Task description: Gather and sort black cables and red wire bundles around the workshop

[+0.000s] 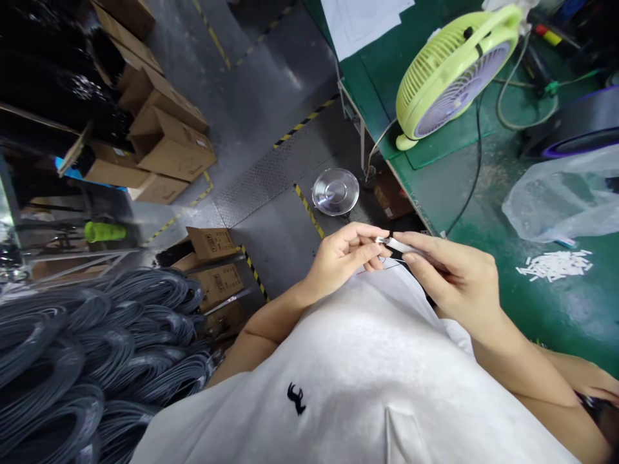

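Note:
My left hand is closed in a pinch on a small white piece at its fingertips. Thin red and dark wires hang just under the fingers. My right hand grips a slim, light-coloured tool between thumb and fingers. Its metal-looking tip meets the white piece; the exact kind of tool is too small to make out. Both hands are held in front of the white shirt, off the bench edge.
On the green bench stand a yellow-green fan, a clear plastic bag and a pile of small white pieces. A metal stool, cardboard boxes and grey cable coils surround me. Another person's arm shows at lower right.

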A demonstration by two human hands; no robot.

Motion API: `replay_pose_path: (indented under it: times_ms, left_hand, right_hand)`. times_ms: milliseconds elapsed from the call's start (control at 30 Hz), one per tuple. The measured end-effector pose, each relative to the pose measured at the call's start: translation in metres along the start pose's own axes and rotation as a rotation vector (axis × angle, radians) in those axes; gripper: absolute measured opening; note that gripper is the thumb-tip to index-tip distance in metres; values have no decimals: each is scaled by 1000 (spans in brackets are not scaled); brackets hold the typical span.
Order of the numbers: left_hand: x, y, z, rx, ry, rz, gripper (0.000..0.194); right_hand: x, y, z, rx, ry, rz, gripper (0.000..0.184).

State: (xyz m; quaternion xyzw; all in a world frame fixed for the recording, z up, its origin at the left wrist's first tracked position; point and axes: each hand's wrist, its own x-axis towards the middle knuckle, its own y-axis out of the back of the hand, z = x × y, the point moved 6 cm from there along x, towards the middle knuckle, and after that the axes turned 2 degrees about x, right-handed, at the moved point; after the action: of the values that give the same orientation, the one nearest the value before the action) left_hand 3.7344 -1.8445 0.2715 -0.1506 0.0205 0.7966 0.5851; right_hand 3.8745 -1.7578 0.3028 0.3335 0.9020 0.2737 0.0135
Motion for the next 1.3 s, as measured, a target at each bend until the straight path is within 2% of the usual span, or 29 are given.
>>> replay_pose_path:
  times_ms: [267, 400, 567, 700, 833, 1033, 1300]
  left_hand:
    - [-2, 3, 3, 133, -62, 81, 26]
    - [-2, 4, 2, 158, -58, 73, 28]
    - [-1, 8, 1, 221, -55, 90, 26]
    - [-2, 11, 4, 258, -76, 127, 24]
    - [-1, 8, 2, 154, -12, 40, 28]
    - [-2, 4, -2, 101, 50, -2, 29]
    - [-1, 0, -3, 99, 55, 5, 29]
  right_hand:
    - [0, -1, -5, -92, 41, -5, 30]
    - [-1, -2, -5, -87, 19, -11, 30]
    - [-1, -4, -8, -195, 50, -25, 29]
    - [4, -5, -2, -24, -14, -61, 27]
    - [8, -7, 11, 160, -89, -73, 26]
    - [13, -4, 15, 144, 15, -88, 22]
    - [18, -2, 16, 187, 3, -105, 17]
